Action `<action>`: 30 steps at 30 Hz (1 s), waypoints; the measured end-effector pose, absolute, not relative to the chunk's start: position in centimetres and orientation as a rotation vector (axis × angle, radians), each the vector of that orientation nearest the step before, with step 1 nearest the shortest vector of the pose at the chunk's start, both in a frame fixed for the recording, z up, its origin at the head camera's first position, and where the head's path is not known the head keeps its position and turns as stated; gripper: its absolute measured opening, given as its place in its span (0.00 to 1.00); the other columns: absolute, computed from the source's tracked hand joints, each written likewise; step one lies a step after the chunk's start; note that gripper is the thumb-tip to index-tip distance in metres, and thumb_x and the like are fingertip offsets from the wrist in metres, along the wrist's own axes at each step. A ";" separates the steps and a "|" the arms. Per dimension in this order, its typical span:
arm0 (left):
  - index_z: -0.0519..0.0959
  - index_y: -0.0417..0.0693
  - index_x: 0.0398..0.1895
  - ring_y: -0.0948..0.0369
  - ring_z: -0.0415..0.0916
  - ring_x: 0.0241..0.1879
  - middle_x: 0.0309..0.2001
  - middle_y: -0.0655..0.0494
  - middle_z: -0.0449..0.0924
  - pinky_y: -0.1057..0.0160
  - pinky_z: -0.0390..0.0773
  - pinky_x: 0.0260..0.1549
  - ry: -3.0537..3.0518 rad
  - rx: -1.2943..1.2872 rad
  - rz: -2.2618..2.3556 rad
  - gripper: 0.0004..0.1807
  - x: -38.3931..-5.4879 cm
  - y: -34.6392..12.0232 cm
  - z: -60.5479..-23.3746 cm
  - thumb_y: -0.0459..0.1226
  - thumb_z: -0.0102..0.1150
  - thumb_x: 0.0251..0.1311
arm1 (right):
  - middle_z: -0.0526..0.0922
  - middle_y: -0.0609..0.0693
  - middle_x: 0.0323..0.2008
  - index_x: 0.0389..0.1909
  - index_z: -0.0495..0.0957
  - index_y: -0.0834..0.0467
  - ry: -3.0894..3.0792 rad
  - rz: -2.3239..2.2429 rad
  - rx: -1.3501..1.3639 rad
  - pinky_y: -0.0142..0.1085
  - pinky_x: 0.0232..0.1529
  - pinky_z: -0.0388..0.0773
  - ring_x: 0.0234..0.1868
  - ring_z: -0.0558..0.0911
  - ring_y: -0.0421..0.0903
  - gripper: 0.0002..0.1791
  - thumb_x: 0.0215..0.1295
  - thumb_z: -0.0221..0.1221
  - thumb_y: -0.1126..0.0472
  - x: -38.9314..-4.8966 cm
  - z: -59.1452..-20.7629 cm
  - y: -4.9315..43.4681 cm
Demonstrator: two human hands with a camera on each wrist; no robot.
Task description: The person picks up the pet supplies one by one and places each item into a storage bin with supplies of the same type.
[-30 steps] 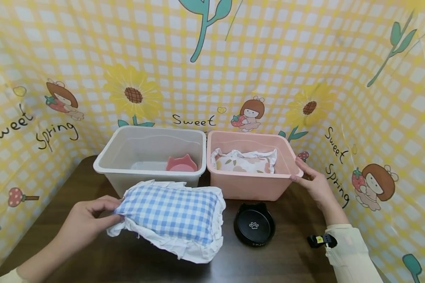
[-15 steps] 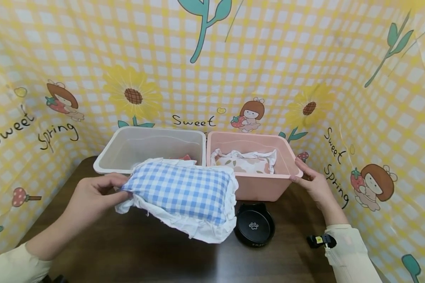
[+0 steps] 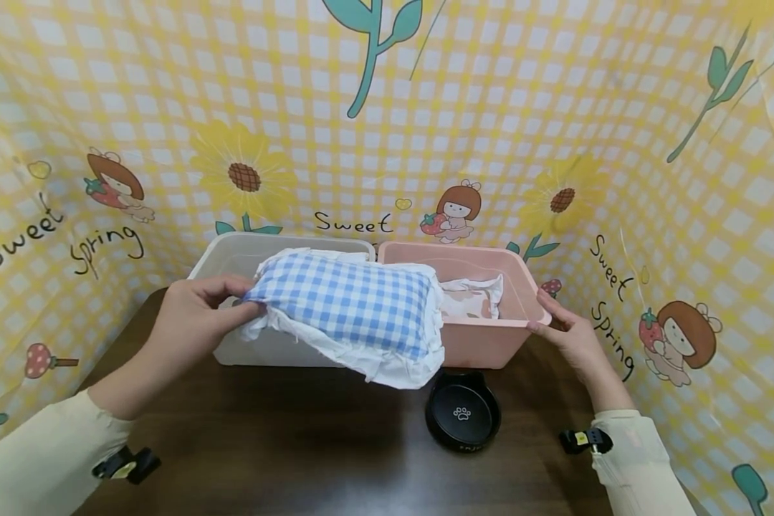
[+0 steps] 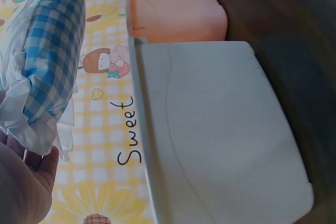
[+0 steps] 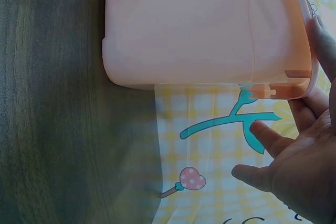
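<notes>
A small blue-and-white checked pillow [image 3: 351, 297] with a white ruffled edge hangs in the air over the front rims of both bins. My left hand [image 3: 196, 322] pinches it by its left corner; the left wrist view also has this pillow [image 4: 55, 45] above the rim. At the pink bin [image 3: 471, 344], my right hand [image 3: 570, 333] grips the front right corner of the rim, thumb on one side and fingers on the other. Inside that bin lies a flower-print pillow [image 3: 467, 302] with a white ruffle, partly covered by the checked one.
The grey bin [image 3: 274, 350] stands directly left of the pink one, its inside mostly hidden by the pillow. A black bowl [image 3: 463, 412] with a paw print sits on the dark wooden table [image 3: 284, 444] in front. Yellow checked cloth [image 3: 361, 165] surrounds the table.
My left hand has lifted the checked pillow up and a little to the right, from before the grey bin to over the rims. My right hand has stayed on the pink bin's corner.
</notes>
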State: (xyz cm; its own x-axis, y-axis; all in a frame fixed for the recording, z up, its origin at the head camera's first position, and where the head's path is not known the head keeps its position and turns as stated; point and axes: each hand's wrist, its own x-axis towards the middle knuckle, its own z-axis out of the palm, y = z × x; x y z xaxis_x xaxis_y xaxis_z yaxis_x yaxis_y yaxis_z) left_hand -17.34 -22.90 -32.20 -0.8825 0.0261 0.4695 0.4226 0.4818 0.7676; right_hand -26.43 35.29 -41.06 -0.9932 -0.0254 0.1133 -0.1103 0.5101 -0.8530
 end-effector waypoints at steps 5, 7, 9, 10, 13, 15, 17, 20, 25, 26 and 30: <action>0.90 0.45 0.36 0.73 0.81 0.49 0.41 0.67 0.89 0.79 0.75 0.47 -2.323 -0.381 -1.355 0.06 -18.7 -21.9 -31.2 0.36 0.75 0.57 | 0.59 0.44 0.79 0.78 0.60 0.47 -2.670 1.483 0.121 0.50 0.74 0.60 0.81 0.55 0.49 0.41 0.68 0.67 0.47 -26.4 -41.0 35.3; 0.90 0.46 0.37 0.73 0.80 0.49 0.41 0.66 0.89 0.79 0.74 0.50 -2.327 -0.360 -1.360 0.06 -19.2 -21.4 -30.9 0.37 0.75 0.57 | 0.59 0.44 0.78 0.78 0.61 0.46 -2.669 1.487 0.124 0.37 0.73 0.63 0.81 0.54 0.49 0.42 0.68 0.67 0.46 -26.4 -40.9 35.3; 0.90 0.45 0.37 0.73 0.80 0.49 0.41 0.66 0.89 0.79 0.73 0.52 -2.335 -0.337 -1.359 0.07 -19.8 -20.9 -30.5 0.38 0.75 0.57 | 0.59 0.43 0.79 0.78 0.61 0.45 -2.662 1.506 0.129 0.25 0.68 0.66 0.81 0.54 0.49 0.42 0.67 0.67 0.45 -26.4 -40.9 35.3; 0.90 0.45 0.37 0.73 0.80 0.49 0.40 0.65 0.89 0.79 0.73 0.52 -2.335 -0.329 -1.365 0.08 -20.0 -20.7 -30.3 0.38 0.75 0.58 | 0.59 0.43 0.79 0.78 0.61 0.45 -2.655 1.524 0.133 0.20 0.64 0.66 0.81 0.54 0.48 0.42 0.67 0.67 0.45 -26.3 -40.8 35.3; 0.90 0.45 0.37 0.70 0.80 0.49 0.39 0.65 0.89 0.77 0.73 0.51 -2.325 -0.331 -1.385 0.07 -20.6 -20.0 -29.9 0.38 0.74 0.58 | 0.58 0.44 0.79 0.78 0.61 0.45 -2.631 1.580 0.145 0.13 0.56 0.67 0.80 0.55 0.49 0.40 0.68 0.67 0.48 -26.1 -40.7 35.2; 0.90 0.45 0.36 0.70 0.79 0.50 0.41 0.64 0.89 0.77 0.73 0.49 -2.317 -0.352 -1.384 0.07 -21.1 -19.6 -29.7 0.39 0.74 0.59 | 0.57 0.45 0.79 0.78 0.61 0.45 -2.618 1.603 0.149 0.14 0.55 0.68 0.80 0.56 0.50 0.40 0.69 0.66 0.50 -25.9 -40.7 35.2; 0.90 0.47 0.35 0.71 0.80 0.50 0.43 0.62 0.89 0.76 0.74 0.49 -2.304 -0.384 -1.355 0.06 -21.7 -19.3 -29.6 0.39 0.74 0.59 | 0.57 0.46 0.80 0.78 0.61 0.45 -2.615 1.606 0.147 0.14 0.54 0.69 0.80 0.56 0.50 0.39 0.70 0.66 0.51 -25.8 -40.6 35.2; 0.90 0.50 0.35 0.70 0.81 0.52 0.45 0.61 0.89 0.76 0.74 0.49 -2.307 -0.409 -1.287 0.06 -22.7 -18.8 -29.6 0.41 0.75 0.58 | 0.57 0.46 0.80 0.78 0.61 0.45 -2.616 1.604 0.141 0.14 0.54 0.69 0.80 0.56 0.50 0.39 0.70 0.66 0.51 -25.8 -40.5 35.2; 0.90 0.51 0.35 0.68 0.80 0.53 0.46 0.61 0.88 0.73 0.75 0.52 -2.319 -0.432 -1.326 0.07 -24.0 -17.7 -29.5 0.43 0.74 0.59 | 0.57 0.45 0.79 0.78 0.61 0.44 -2.627 1.590 0.139 0.14 0.54 0.68 0.80 0.57 0.50 0.40 0.68 0.67 0.48 -25.9 -40.6 35.2; 0.90 0.49 0.36 0.67 0.80 0.53 0.46 0.60 0.88 0.72 0.76 0.52 -2.307 -0.446 -1.351 0.07 -24.3 -17.4 -29.5 0.42 0.75 0.59 | 0.58 0.45 0.79 0.78 0.61 0.44 -2.630 1.586 0.140 0.14 0.55 0.68 0.80 0.57 0.50 0.40 0.68 0.67 0.48 -25.9 -40.7 35.2; 0.90 0.46 0.35 0.64 0.81 0.52 0.45 0.56 0.88 0.70 0.77 0.51 -2.239 -0.518 -1.365 0.06 -25.3 -16.3 -29.5 0.37 0.76 0.56 | 0.58 0.45 0.79 0.78 0.61 0.44 -2.640 1.577 0.143 0.14 0.55 0.68 0.80 0.56 0.50 0.41 0.68 0.67 0.47 -25.9 -40.7 35.2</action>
State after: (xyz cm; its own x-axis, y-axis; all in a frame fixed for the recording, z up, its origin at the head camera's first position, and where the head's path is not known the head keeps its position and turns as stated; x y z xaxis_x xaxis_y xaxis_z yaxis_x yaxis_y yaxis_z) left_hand -25.32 -16.27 -29.48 -0.8212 0.0768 0.5655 0.5379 0.4353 0.7220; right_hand -25.87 35.24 -40.74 -0.9937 -0.0475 0.1013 -0.1117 0.4715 -0.8748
